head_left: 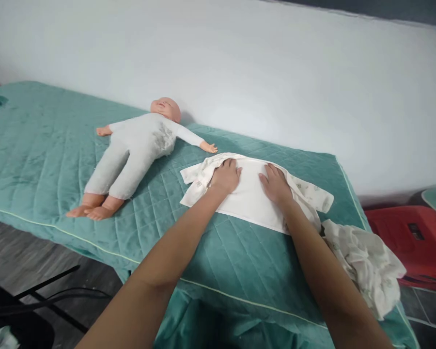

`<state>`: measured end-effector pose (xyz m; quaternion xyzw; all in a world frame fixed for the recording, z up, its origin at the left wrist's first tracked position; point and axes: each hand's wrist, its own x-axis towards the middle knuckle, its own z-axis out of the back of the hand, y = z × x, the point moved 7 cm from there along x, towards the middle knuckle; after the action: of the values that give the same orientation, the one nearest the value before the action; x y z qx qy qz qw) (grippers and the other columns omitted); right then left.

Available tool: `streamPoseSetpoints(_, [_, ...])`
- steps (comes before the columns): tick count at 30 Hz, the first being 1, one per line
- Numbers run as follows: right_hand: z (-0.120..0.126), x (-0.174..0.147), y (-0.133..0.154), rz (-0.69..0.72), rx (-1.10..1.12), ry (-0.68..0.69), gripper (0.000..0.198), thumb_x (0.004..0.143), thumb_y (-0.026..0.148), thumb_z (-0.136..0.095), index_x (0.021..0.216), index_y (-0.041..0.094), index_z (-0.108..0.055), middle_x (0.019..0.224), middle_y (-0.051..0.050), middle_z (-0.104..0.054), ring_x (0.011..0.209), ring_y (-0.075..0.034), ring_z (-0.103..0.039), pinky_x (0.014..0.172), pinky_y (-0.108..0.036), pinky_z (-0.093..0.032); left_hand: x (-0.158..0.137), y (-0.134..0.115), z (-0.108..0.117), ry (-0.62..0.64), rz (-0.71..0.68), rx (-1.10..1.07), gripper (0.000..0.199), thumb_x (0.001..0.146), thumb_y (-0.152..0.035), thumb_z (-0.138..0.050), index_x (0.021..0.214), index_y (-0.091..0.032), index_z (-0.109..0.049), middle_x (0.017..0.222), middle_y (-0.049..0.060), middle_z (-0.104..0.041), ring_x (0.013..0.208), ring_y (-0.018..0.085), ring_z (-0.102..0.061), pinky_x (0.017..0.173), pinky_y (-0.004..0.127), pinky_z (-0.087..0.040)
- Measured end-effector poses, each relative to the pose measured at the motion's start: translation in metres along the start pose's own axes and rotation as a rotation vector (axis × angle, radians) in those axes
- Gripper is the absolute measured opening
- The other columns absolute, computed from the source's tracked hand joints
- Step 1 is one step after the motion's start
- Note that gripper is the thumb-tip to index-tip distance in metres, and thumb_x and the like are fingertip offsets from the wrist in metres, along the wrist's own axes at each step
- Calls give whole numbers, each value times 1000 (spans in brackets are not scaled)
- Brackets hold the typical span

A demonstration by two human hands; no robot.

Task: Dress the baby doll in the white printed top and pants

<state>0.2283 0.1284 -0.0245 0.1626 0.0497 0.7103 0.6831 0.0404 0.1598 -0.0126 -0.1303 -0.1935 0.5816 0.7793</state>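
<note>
- Nearest of all, my forearms (160,261) cross the quilted green cover and run off the bottom edge of view.
- White wall (240,63) fills the background, topped at the right by a dark band (385,12).
- Beneath my arms, the green cover (51,145) spreads over the bed, stitched in diamonds and edged with pale piping; its left end is cut off.
- To my left lies a doll (141,135) on its back, arms out; I can't make out the grey patch on its side.
- Straight ahead, the white garment (249,189) lies flat, its printed sleeves at either side, just beside the doll's hand.
- At the right, a red object (410,242) is partly cut off, with crumpled printed cloth (366,261) before it.
- My left hand (225,177) and right hand (276,185) rest on the garment, fingers slightly spread, palms hidden; whether any fingertip pinches fabric I can't tell.
</note>
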Motion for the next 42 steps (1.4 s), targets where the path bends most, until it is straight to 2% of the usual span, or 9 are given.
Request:
streamPoseSetpoints(8, [-1,-9,12,-70,-92,117,67,103,45,-23,155,4,-29,164,-18,-24,151,-33,-23,123,-47,-24,-11,-12,0,5,58,37,56,100,-34,-31,147,-7,-43,154,22,-43,144,35,-37,117,53,-29])
streamPoseSetpoints(14, [5,-50,25,-81,-126,81,70,103,49,-19,157,7,-27,165,-20,-17,153,-35,-18,119,-57,-27,-52,-26,-2,-41,-11,39,62,98,-35,-36,149,0,-39,162,23,-24,154,31,-17,126,47,-8])
streamPoseSetpoints(19, [9,-87,30,21,-217,91,70,103,50,-23,155,4,-30,163,-21,-21,153,-33,-19,122,-55,-20,-92,-29,-1,-14,-21,12,63,98,-36,-39,147,3,-41,159,27,-29,152,34,-24,126,47,-17])
streamPoseSetpoints(23, [14,-128,35,130,-268,54,69,104,49,-26,153,2,-33,162,-23,-25,152,-33,-23,122,-53,-22,-135,-29,25,-167,-269,-3,50,99,-33,-38,140,-7,-51,160,21,-32,153,30,-22,123,48,-26])
streamPoseSetpoints(26, [19,-166,39,203,-252,7,68,103,50,-27,154,6,-34,162,-20,-27,152,-32,-25,121,-52,-26,-155,6,58,-352,-363,-29,41,98,-24,-41,137,-21,-53,159,11,-39,151,25,-27,123,48,-28])
streamPoseSetpoints(29, [24,-196,47,220,-239,-38,65,103,50,-31,155,11,-34,163,-17,-27,152,-30,-25,121,-52,-27,-145,84,85,-513,-1,-100,39,96,-27,-47,132,-15,-57,150,17,-46,142,29,-41,118,47,-35])
streamPoseSetpoints(32, [26,-204,61,184,-218,-49,61,103,46,-33,153,10,-37,162,-18,-30,152,-30,-26,122,-52,-26,-121,139,90,-457,303,-113,40,91,-35,-56,123,-12,-61,143,19,-50,139,32,-42,116,47,-37])
streamPoseSetpoints(39, [5,-128,119,243,-6,52,59,101,40,-38,151,8,-38,162,-18,-30,151,-29,-26,121,-50,-30,-79,146,85,-274,265,-77,19,87,-37,-58,90,-21,-67,135,8,-62,126,30,-53,108,46,-40])
streamPoseSetpoints(42, [-6,-78,116,177,30,49,62,99,39,-42,149,2,-39,159,-23,-33,149,-33,-29,121,-50,-30,-67,156,88,-286,267,-112,20,89,-34,-53,96,-21,-66,120,8,-69,114,26,-59,99,40,-44])
